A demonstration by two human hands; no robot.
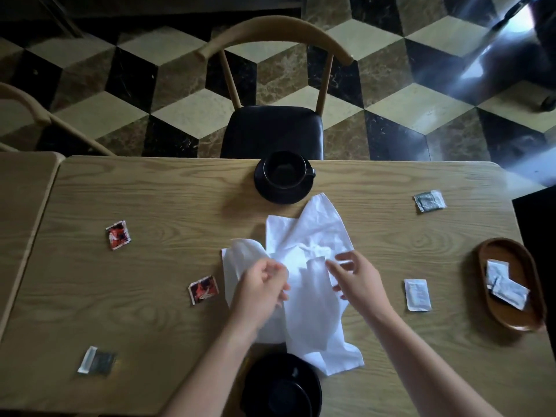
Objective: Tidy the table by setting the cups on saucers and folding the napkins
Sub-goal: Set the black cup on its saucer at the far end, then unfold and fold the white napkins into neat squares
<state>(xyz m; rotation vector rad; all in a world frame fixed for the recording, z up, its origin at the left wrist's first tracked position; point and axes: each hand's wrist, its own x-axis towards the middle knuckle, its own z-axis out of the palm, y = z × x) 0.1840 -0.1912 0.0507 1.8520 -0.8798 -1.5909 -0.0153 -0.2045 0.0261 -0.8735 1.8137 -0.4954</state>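
Note:
A crumpled white napkin (310, 236) lies spread across the middle of the wooden table (150, 191). My left hand (261, 288) pinches its raised left edge. My right hand (356, 278) hovers over the napkin's right side with fingers spread, fingertips at the paper. A black cup (284, 170) stands on a black saucer (282, 195) at the far table edge. A second black cup (282, 397) on a saucer (258, 374) sits at the near edge, between my forearms, partly cut off by the frame.
Sachets lie scattered: two red ones (118, 234) (203, 288) on the left, a dark one (96, 360) near left, a white one (417, 294) and a grey one (429, 201) on the right. A brown oval tray (525, 266) holds more sachets. A chair (272, 130) stands beyond the table.

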